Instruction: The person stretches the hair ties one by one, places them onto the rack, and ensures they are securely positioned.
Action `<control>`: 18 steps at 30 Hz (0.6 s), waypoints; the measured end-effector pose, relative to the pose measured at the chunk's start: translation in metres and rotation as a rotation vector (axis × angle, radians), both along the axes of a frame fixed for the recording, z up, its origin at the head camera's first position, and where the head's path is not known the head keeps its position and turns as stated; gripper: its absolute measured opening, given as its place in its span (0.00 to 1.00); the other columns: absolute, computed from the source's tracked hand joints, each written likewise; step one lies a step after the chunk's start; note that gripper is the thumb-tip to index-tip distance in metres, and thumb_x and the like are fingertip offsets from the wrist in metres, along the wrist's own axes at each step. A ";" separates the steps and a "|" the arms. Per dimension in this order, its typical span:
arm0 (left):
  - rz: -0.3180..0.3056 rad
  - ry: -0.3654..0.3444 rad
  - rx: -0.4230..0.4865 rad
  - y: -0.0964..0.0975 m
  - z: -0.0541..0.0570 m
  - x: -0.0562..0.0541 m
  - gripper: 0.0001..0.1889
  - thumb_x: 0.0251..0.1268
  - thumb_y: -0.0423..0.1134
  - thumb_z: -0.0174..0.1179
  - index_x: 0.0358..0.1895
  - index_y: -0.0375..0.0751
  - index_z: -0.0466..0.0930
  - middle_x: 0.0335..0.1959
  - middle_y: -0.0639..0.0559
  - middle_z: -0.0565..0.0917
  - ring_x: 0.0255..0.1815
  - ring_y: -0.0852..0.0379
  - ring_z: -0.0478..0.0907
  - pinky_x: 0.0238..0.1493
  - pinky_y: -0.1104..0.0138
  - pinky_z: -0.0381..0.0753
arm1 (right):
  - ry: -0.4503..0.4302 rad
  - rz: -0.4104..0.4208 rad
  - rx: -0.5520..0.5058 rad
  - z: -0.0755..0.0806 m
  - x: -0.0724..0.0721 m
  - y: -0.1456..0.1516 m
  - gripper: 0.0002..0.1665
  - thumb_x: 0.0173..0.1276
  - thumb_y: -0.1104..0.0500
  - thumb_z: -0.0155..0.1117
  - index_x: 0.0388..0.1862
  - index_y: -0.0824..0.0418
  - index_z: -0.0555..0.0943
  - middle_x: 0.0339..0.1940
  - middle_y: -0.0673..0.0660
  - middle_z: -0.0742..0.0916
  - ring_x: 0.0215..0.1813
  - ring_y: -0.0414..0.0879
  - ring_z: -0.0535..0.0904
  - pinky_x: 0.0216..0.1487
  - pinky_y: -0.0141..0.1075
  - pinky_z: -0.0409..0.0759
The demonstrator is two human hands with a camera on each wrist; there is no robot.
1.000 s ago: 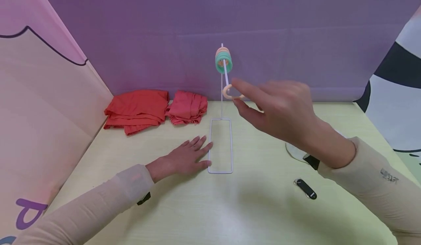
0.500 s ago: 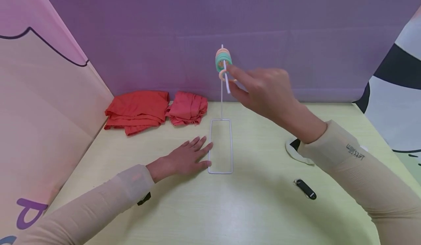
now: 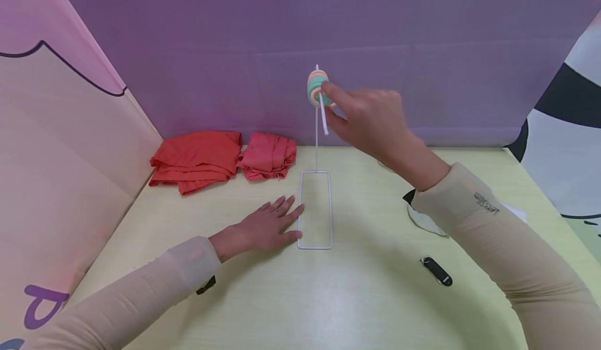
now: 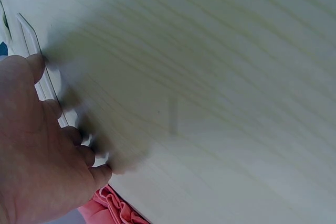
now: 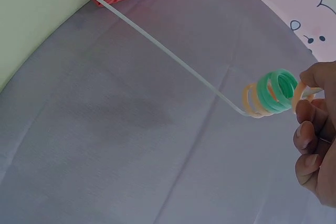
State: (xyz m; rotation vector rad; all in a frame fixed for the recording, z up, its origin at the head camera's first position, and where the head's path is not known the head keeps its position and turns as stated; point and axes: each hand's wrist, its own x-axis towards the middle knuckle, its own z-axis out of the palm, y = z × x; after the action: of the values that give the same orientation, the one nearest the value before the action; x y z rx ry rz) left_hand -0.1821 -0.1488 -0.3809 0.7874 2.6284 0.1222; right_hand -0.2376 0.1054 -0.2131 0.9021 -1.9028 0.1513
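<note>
A white wire stand point(image 3: 316, 139) rises at the back middle, its rectangular base lying on the table and its rod pointing toward me. Several peach and green rings point(image 5: 268, 90) hang on that rod. My right hand point(image 3: 371, 120) pinches a peach ring point(image 5: 298, 93) between thumb and index finger. This ring is around the rod, close in front of the green ones. My left hand point(image 3: 263, 227) lies flat with fingers spread, thumb and index fingertip touching the left side of the stand's base.
Folded red cloth point(image 3: 199, 154) and a pinkish-red cloth point(image 3: 268, 154) lie at the back left. A black key-tag-like item point(image 3: 436, 270) is at the right. My right forearm partly hides a white and black item point(image 3: 424, 220). A purple fabric wall point(image 3: 225, 89) stands behind the table.
My right hand has moved up and away from me, bringing the peach ring over the rod's tip and along it to the green rings. The left hand stays put.
</note>
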 end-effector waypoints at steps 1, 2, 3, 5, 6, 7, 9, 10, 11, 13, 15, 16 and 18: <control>0.000 0.001 0.000 0.000 0.000 0.000 0.39 0.76 0.64 0.42 0.82 0.55 0.42 0.84 0.46 0.40 0.85 0.42 0.35 0.81 0.44 0.44 | -0.007 -0.003 0.002 0.000 -0.001 0.000 0.13 0.69 0.58 0.58 0.49 0.58 0.83 0.09 0.53 0.72 0.11 0.45 0.59 0.16 0.34 0.46; 0.001 0.001 0.000 0.000 0.000 0.000 0.39 0.76 0.64 0.42 0.82 0.55 0.42 0.84 0.46 0.40 0.85 0.42 0.35 0.81 0.44 0.44 | -0.011 -0.005 -0.001 -0.001 -0.002 0.000 0.13 0.69 0.58 0.59 0.49 0.58 0.83 0.09 0.53 0.72 0.11 0.45 0.59 0.16 0.34 0.46; 0.001 0.000 0.001 0.000 0.000 0.000 0.39 0.76 0.64 0.42 0.82 0.55 0.42 0.84 0.46 0.40 0.85 0.42 0.35 0.81 0.44 0.44 | -0.012 -0.008 -0.002 -0.001 -0.003 0.000 0.13 0.69 0.57 0.59 0.49 0.58 0.83 0.09 0.53 0.72 0.11 0.45 0.58 0.16 0.35 0.46; 0.003 -0.002 0.000 0.000 -0.001 0.000 0.39 0.76 0.64 0.43 0.82 0.55 0.42 0.84 0.46 0.40 0.85 0.42 0.35 0.81 0.43 0.44 | -0.012 -0.013 -0.005 -0.002 -0.004 -0.001 0.12 0.70 0.57 0.58 0.49 0.58 0.83 0.09 0.53 0.71 0.11 0.45 0.58 0.17 0.35 0.46; 0.002 -0.002 -0.001 0.000 0.000 0.000 0.39 0.76 0.64 0.43 0.82 0.56 0.42 0.84 0.46 0.40 0.85 0.42 0.35 0.81 0.44 0.44 | -0.010 -0.017 -0.007 -0.003 -0.004 0.000 0.12 0.69 0.57 0.59 0.49 0.57 0.83 0.09 0.53 0.71 0.11 0.45 0.58 0.17 0.35 0.46; 0.001 -0.003 0.000 0.001 -0.001 0.000 0.39 0.76 0.64 0.43 0.82 0.56 0.43 0.84 0.46 0.40 0.85 0.42 0.35 0.81 0.43 0.44 | -0.007 -0.021 -0.011 -0.003 -0.005 0.000 0.12 0.69 0.57 0.59 0.49 0.57 0.83 0.08 0.53 0.71 0.12 0.45 0.58 0.17 0.35 0.46; 0.002 -0.004 0.000 0.001 -0.001 0.000 0.39 0.76 0.64 0.43 0.82 0.56 0.42 0.85 0.46 0.40 0.85 0.42 0.35 0.81 0.44 0.44 | 0.000 -0.033 -0.016 -0.004 -0.005 0.001 0.13 0.70 0.57 0.59 0.49 0.57 0.84 0.08 0.52 0.70 0.12 0.45 0.58 0.17 0.35 0.46; 0.003 -0.003 -0.001 0.001 -0.001 0.000 0.39 0.76 0.64 0.43 0.82 0.56 0.42 0.85 0.46 0.40 0.85 0.42 0.35 0.81 0.44 0.44 | -0.003 -0.036 -0.020 -0.004 -0.005 0.001 0.13 0.69 0.56 0.60 0.49 0.57 0.84 0.08 0.53 0.71 0.12 0.45 0.58 0.17 0.35 0.46; 0.004 -0.001 -0.002 0.001 -0.001 0.000 0.39 0.76 0.64 0.43 0.82 0.56 0.42 0.85 0.46 0.40 0.85 0.42 0.35 0.81 0.44 0.44 | -0.009 -0.043 -0.023 -0.004 -0.005 0.002 0.14 0.69 0.55 0.61 0.50 0.56 0.84 0.09 0.53 0.71 0.12 0.46 0.59 0.17 0.35 0.46; 0.003 0.001 -0.003 0.001 -0.001 0.000 0.39 0.76 0.64 0.43 0.82 0.56 0.42 0.84 0.46 0.40 0.85 0.42 0.35 0.82 0.44 0.44 | -0.040 -0.066 -0.023 -0.004 -0.002 0.006 0.16 0.69 0.52 0.63 0.53 0.55 0.83 0.09 0.53 0.73 0.12 0.48 0.62 0.16 0.36 0.47; 0.000 -0.002 -0.004 -0.001 0.000 0.000 0.39 0.76 0.64 0.42 0.82 0.55 0.42 0.84 0.46 0.40 0.85 0.42 0.34 0.81 0.44 0.44 | -0.099 -0.098 -0.020 -0.005 0.003 0.013 0.22 0.68 0.47 0.65 0.58 0.52 0.82 0.11 0.53 0.76 0.13 0.50 0.66 0.16 0.37 0.50; -0.003 -0.002 0.002 -0.003 0.001 0.000 0.39 0.76 0.64 0.42 0.82 0.54 0.42 0.84 0.46 0.40 0.85 0.41 0.34 0.81 0.43 0.44 | -0.149 -0.114 -0.016 -0.006 0.007 0.017 0.25 0.68 0.45 0.66 0.61 0.50 0.81 0.12 0.53 0.77 0.14 0.50 0.68 0.15 0.38 0.51; -0.008 -0.001 0.028 -0.007 0.006 -0.001 0.39 0.77 0.64 0.42 0.82 0.51 0.43 0.84 0.44 0.40 0.84 0.39 0.34 0.81 0.41 0.43 | -0.256 -0.142 0.003 -0.008 0.016 0.030 0.29 0.68 0.41 0.65 0.66 0.46 0.78 0.14 0.52 0.79 0.15 0.50 0.70 0.15 0.39 0.55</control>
State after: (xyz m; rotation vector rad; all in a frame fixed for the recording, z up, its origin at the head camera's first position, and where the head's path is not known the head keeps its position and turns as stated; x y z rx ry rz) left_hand -0.1831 -0.1563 -0.3749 0.8075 2.6277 0.1572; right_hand -0.2211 0.1350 -0.2214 0.7745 -2.1977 0.1857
